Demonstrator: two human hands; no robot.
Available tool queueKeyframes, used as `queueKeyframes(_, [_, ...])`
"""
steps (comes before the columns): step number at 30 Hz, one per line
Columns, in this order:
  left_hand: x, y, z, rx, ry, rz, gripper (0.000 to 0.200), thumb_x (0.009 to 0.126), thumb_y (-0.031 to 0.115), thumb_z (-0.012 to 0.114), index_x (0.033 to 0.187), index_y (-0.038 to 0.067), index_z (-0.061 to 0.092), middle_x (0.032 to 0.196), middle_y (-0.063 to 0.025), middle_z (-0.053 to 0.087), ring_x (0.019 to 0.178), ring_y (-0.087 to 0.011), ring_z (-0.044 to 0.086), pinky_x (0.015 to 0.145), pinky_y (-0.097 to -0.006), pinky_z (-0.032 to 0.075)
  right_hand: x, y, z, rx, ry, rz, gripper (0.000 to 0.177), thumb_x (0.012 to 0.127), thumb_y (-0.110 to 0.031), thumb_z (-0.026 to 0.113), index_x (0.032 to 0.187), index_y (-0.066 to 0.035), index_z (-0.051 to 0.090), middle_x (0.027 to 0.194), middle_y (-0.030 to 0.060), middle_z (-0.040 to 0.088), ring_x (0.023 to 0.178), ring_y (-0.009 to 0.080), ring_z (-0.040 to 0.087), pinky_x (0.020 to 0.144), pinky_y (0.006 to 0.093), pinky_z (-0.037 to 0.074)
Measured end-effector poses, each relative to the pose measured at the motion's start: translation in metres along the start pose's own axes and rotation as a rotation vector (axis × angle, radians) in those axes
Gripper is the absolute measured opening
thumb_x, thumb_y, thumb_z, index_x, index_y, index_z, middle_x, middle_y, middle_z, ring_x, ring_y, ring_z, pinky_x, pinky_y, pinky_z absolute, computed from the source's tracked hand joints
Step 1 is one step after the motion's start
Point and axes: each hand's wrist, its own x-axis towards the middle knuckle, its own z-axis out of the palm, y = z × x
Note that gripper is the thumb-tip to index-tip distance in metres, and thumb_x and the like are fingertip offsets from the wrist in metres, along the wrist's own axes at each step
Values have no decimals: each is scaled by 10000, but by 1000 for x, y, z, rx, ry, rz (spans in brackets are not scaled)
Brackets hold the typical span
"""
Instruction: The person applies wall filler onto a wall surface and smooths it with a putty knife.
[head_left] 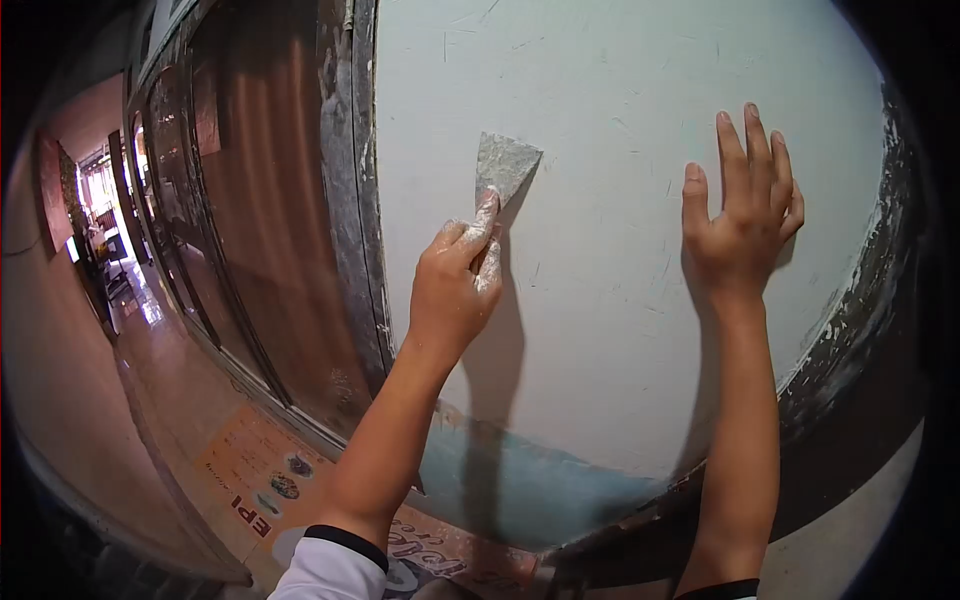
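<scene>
My left hand [455, 280] is closed around a putty knife [507, 163], its fingers smeared with white paste. The broad blade points upward against the pale, whitish wall panel [600, 260], and one finger lies along the blade's base. My right hand [745, 215] rests flat on the same panel, farther to the right, fingers stretched upward and thumb apart. Small scratches and dark marks dot the panel's surface. Along its bottom runs a blue-green painted strip [540, 485].
A dark, worn wooden frame [350, 180] borders the panel on the left, beside glazed panes with a brown curtain [270, 170] behind. An orange printed banner [270, 480] lies on the floor below. A narrow corridor [150, 330] runs off at far left.
</scene>
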Motion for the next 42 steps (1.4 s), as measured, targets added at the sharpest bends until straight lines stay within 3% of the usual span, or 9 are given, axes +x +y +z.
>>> queueKeyframes(8, [-120, -25, 20, -2, 15, -113, 509, 897, -73, 650, 1395, 31, 622, 785, -131, 575, 659, -200, 552, 611, -311, 468, 0, -2, -2, -4, 20, -1, 537, 924, -357, 602, 1450, -248, 575, 1590, -22, 454, 1492, 243, 332, 1203, 514, 180])
queueKeyframes(15, [-37, -15, -10, 15, -13, -53, 560, 860, -68, 649, 1405, 55, 619, 786, -142, 580, 673, -255, 552, 621, -361, 467, 1, -3, -2, 31, 23, 13, 519, 937, -349, 596, 1451, -278, 570, 1590, -34, 458, 1491, 254, 342, 1205, 528, 175])
queueKeyframes(20, [-118, -26, 0, 54, -46, -141, 532, 856, -69, 651, 1375, 48, 643, 789, -143, 584, 680, -270, 568, 640, -359, 487, 0, 0, 1, 21, 46, -5, 507, 942, -351, 592, 1443, -275, 570, 1588, -34, 460, 1497, 253, 334, 1210, 527, 168])
queueKeyframes(22, [-150, -31, -2, 38, -54, -199, 573, 840, -37, 635, 1404, 68, 620, 857, -147, 596, 711, -304, 598, 649, -405, 495, 0, -3, -1, 23, 27, 9, 511, 942, -353, 591, 1446, -271, 568, 1589, -30, 458, 1502, 252, 325, 1214, 525, 161])
queueKeyframes(32, [-64, -30, -18, 57, -23, -130, 508, 892, -12, 651, 1393, 68, 635, 762, -116, 567, 629, -212, 507, 614, -326, 449, -1, -4, -1, 50, 39, 14, 499, 941, -341, 589, 1435, -267, 575, 1596, -29, 445, 1505, 247, 321, 1224, 524, 141])
queueKeyframes(34, [-78, -29, -14, -55, -5, -248, 489, 888, 7, 669, 1372, 70, 648, 787, -149, 581, 669, -286, 564, 628, -387, 471, -1, -3, 0, 44, 27, 8, 494, 964, -300, 566, 1455, -254, 554, 1608, -40, 429, 1513, 238, 312, 1228, 535, 113])
queueKeyframes(39, [-116, -43, -7, -70, 54, -277, 437, 902, 8, 677, 1336, 62, 671, 779, -187, 608, 679, -313, 588, 649, -381, 488, -1, 0, 4, 33, 37, 1, 504, 948, -319, 584, 1447, -262, 560, 1598, -39, 441, 1506, 242, 320, 1222, 527, 131])
queueKeyframes(41, [-92, -44, -15, -13, -25, -268, 418, 958, 13, 663, 1374, 50, 640, 790, -89, 571, 721, -115, 510, 663, -249, 438, -1, -1, 4, 35, 58, -8, 510, 933, -341, 599, 1437, -270, 570, 1588, -35, 454, 1499, 248, 330, 1216, 524, 147])
queueKeyframes(42, [-76, -42, -19, -10, -25, -269, 418, 958, 13, 663, 1374, 50, 640, 790, -89, 571, 721, -115, 510, 663, -249, 438, -1, -3, 1, 43, 51, 4, 509, 931, -340, 600, 1435, -270, 572, 1586, -35, 456, 1498, 248, 331, 1215, 523, 146])
